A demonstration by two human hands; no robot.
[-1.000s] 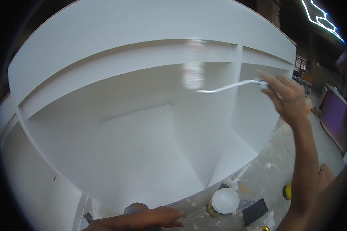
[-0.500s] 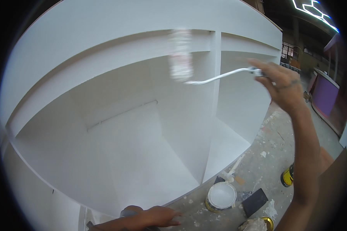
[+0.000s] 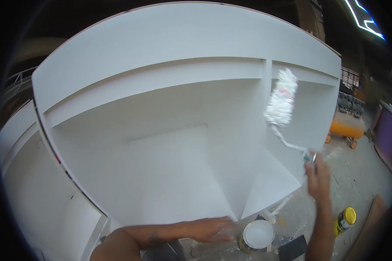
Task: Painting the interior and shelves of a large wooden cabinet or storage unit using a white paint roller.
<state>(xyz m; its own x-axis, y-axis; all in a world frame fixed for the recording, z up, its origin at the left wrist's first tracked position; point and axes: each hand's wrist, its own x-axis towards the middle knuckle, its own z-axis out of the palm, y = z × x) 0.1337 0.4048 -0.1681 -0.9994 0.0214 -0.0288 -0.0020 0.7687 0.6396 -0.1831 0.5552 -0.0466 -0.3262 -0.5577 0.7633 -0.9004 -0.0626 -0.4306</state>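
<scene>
My right hand (image 3: 319, 174) is closed round the handle end of a paint roller (image 3: 282, 98). Its fluffy white sleeve, with a pinkish patch, stands tilted up in front of the right compartment of a large white cabinet (image 3: 183, 30). A bent, white-coated wire frame links sleeve and handle. Low in the view, my left hand (image 3: 213, 229) stretches out with its fingers apart and nothing in it, near the cabinet's lower front edge. Just right of it stands an open can of white paint (image 3: 258, 235) on the floor.
A dark flat sheet (image 3: 292, 248) lies beside the paint can. Farther right are a yellow-lidded can (image 3: 346, 219) and a brown board (image 3: 370, 226). An orange compressor tank (image 3: 347, 125) on wheels stands behind the cabinet's right end, near a purple panel (image 3: 386, 130). Another white cabinet unit (image 3: 26, 174) adjoins at left.
My right hand has come down, and the roller has swung from roughly over the divider to its right side, more tilted. The view has shifted, showing more on the left. My left hand stays low.
</scene>
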